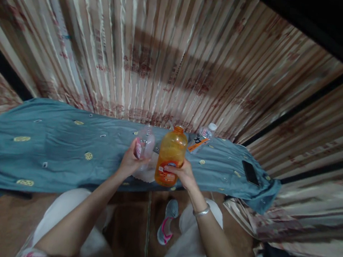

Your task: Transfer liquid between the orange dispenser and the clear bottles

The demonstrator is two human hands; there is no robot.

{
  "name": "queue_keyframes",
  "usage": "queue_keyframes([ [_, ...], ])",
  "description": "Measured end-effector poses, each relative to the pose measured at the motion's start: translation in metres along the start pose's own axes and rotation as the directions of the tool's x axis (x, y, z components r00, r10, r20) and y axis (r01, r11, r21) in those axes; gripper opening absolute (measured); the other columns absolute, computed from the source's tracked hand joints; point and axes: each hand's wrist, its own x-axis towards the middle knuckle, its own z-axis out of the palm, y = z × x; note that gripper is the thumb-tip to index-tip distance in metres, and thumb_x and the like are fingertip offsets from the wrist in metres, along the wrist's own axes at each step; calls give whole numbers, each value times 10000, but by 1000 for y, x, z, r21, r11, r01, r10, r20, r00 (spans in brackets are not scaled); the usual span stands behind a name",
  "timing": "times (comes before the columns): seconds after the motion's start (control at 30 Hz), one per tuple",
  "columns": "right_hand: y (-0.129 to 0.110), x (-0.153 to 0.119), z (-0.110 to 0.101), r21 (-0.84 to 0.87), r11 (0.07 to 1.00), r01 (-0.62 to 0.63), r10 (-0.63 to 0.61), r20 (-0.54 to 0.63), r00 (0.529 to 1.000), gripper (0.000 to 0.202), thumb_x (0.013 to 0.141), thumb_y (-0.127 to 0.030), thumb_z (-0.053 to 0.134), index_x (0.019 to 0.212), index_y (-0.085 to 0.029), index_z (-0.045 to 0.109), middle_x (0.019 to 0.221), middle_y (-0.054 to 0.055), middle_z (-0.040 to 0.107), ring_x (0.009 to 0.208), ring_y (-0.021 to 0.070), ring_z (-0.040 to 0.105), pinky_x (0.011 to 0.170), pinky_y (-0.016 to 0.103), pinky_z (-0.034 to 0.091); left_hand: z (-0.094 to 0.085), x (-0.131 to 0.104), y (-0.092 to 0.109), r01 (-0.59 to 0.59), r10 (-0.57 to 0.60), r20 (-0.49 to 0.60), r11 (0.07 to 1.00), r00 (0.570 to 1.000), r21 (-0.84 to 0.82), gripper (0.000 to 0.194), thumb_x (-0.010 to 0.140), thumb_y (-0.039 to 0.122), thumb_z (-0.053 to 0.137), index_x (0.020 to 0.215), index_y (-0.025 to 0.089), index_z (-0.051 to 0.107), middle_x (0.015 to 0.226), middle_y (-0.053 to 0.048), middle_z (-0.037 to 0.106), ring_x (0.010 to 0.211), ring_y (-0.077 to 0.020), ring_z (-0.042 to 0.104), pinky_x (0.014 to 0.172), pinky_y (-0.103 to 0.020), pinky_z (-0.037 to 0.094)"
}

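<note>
My left hand (132,159) is wrapped round a clear plastic bottle (147,142) with a pinkish label, held upright with no cap on its neck. In my right hand (183,173) is a larger orange bottle (170,146) with a red-orange label, also upright and uncapped. The two bottles are side by side with a small gap between them. Behind the orange bottle, a clear bottle (200,138) with a white cap and an orange-and-black label leans or lies on the cloth. A whitish, crumpled-looking thing (145,175) is partly hidden below the left bottle.
A teal patterned cloth (66,146) covers the narrow surface before me. A dark phone (250,173) lies at its right end. Pleated curtains (153,62) hang behind and to the right. Dark poles (301,106) frame them. A slippered foot (167,223) rests on the floor.
</note>
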Motion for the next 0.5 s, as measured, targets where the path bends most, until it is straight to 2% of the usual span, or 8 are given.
queue_keyframes([
  [0.17,4,-2,0,27,999,-29,29,19,999,622,395,-286,983,951,-198,718,935,26,824,838,228,751,872,396,593,4,5,-7,25,-25,8,1000,1000,-3,1064,501,315,936,1470,241,503,1311,-99,726,1225,-333,689,1087,-502,543],
  [0.5,-3,-5,-6,-4,999,-34,34,28,999,580,395,-267,978,914,-191,729,907,22,824,813,215,747,854,382,588,6,5,-18,18,-19,39,999,999,38,1137,520,345,951,1535,252,448,1506,-135,614,1409,-360,576,1211,-527,438],
])
